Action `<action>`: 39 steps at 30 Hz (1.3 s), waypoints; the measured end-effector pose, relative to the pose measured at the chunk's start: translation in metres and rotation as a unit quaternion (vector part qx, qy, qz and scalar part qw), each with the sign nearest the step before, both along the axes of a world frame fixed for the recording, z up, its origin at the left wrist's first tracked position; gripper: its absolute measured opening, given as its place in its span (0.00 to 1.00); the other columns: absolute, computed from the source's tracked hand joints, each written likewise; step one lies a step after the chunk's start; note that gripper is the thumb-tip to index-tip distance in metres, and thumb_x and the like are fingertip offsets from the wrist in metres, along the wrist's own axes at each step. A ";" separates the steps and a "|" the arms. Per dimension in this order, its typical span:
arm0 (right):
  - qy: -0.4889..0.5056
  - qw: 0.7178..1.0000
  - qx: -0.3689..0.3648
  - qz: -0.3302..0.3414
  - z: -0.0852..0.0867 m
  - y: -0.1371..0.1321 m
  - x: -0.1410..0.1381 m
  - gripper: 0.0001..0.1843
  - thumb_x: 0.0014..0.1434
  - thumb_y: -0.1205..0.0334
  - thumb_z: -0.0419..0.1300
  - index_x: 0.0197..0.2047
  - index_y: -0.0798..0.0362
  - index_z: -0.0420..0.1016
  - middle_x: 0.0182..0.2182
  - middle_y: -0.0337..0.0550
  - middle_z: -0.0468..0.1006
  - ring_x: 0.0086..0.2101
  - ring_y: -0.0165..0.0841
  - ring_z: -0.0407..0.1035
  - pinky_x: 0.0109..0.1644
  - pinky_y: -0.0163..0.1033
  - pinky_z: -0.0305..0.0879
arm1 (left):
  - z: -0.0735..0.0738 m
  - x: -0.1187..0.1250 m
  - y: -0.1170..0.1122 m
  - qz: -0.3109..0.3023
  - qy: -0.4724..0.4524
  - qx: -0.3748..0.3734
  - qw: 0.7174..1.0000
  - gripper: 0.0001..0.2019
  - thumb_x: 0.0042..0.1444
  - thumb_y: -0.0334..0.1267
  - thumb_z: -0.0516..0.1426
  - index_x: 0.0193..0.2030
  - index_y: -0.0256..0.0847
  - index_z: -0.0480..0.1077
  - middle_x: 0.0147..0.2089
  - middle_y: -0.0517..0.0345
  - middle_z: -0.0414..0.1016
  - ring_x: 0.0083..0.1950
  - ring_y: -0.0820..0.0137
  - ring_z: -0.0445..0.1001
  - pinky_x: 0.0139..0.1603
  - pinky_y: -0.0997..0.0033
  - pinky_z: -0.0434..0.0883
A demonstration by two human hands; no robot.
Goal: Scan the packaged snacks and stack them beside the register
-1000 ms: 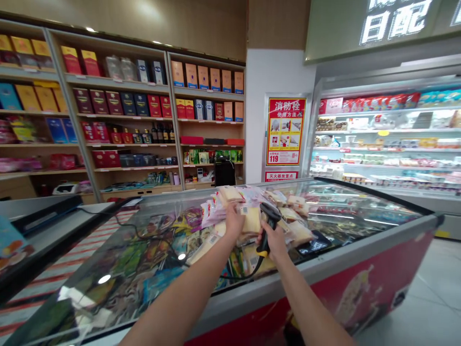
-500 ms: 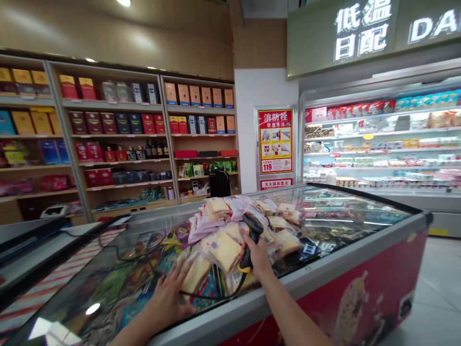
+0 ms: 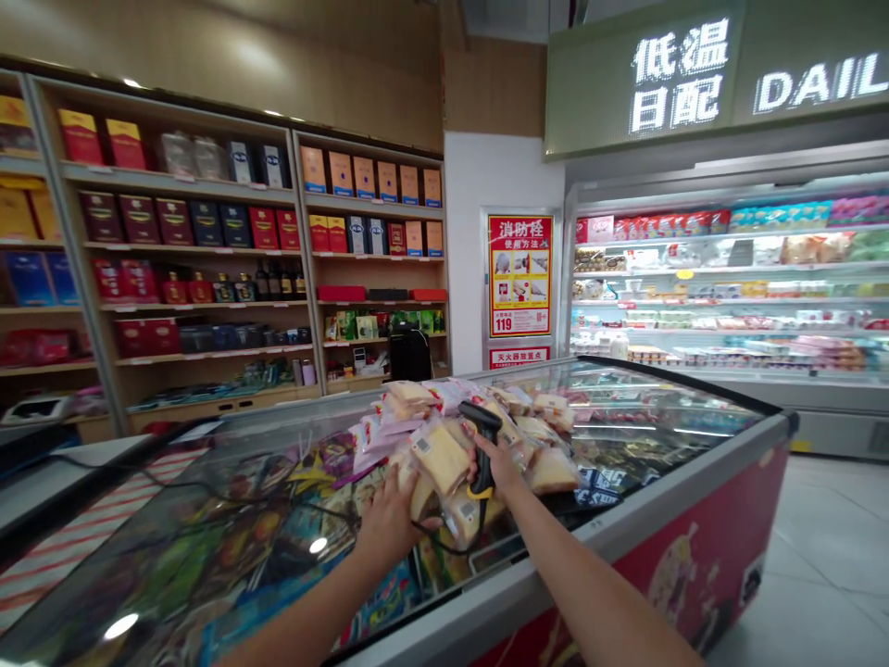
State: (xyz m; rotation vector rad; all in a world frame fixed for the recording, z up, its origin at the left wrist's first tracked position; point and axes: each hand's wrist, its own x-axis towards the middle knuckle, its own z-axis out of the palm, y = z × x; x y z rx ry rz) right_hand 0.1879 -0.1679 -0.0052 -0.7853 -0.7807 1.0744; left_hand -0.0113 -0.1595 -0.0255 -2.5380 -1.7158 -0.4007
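A heap of clear-wrapped bread packets lies on the glass lid of a chest freezer. My right hand grips a black and yellow barcode scanner by its handle, its head over the heap. My left hand reaches into the near side of the pile, fingers curled around a yellow bread packet with a barcode label. The scanner's dark cable loops down across the lid below both hands.
Wooden shelves of boxed goods line the back wall. An open chiller stands at right under a lit sign. A red fire-hydrant poster hangs on the white wall. Tiled floor lies at right. Another counter stands at left.
My left hand put down the packet it held up to the scanner, rested flat on the lid, then came back to the pile and closed on another packet. The scanner hand stayed over the heap.
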 end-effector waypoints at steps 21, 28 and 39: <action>-0.037 0.998 0.041 0.021 -0.006 0.008 0.021 0.25 0.45 0.52 0.68 0.45 0.51 0.70 0.19 0.31 0.70 0.15 0.28 0.62 0.18 0.36 0.65 | -0.003 0.015 0.003 -0.022 -0.049 -0.026 0.998 0.41 0.52 0.44 0.59 0.70 0.34 0.51 0.75 0.38 0.42 0.73 0.56 0.50 0.66 0.59 0.57; -0.005 1.000 0.025 -0.009 0.005 0.001 0.010 0.22 0.41 0.52 0.70 0.36 0.51 0.70 0.17 0.30 0.69 0.14 0.27 0.60 0.18 0.36 0.63 | 0.000 0.011 0.004 -0.028 -0.054 0.027 0.998 0.37 0.52 0.47 0.60 0.68 0.37 0.58 0.74 0.38 0.47 0.70 0.49 0.55 0.63 0.51 0.59; 0.065 0.998 -0.004 -0.009 -0.009 -0.051 -0.014 0.25 0.39 0.51 0.72 0.36 0.52 0.68 0.17 0.30 0.70 0.15 0.27 0.63 0.17 0.32 0.61 | 0.038 -0.071 -0.059 -0.173 0.054 -0.052 0.982 0.17 0.50 0.54 0.59 0.33 0.41 0.77 0.35 0.46 0.79 0.40 0.53 0.77 0.44 0.59 0.69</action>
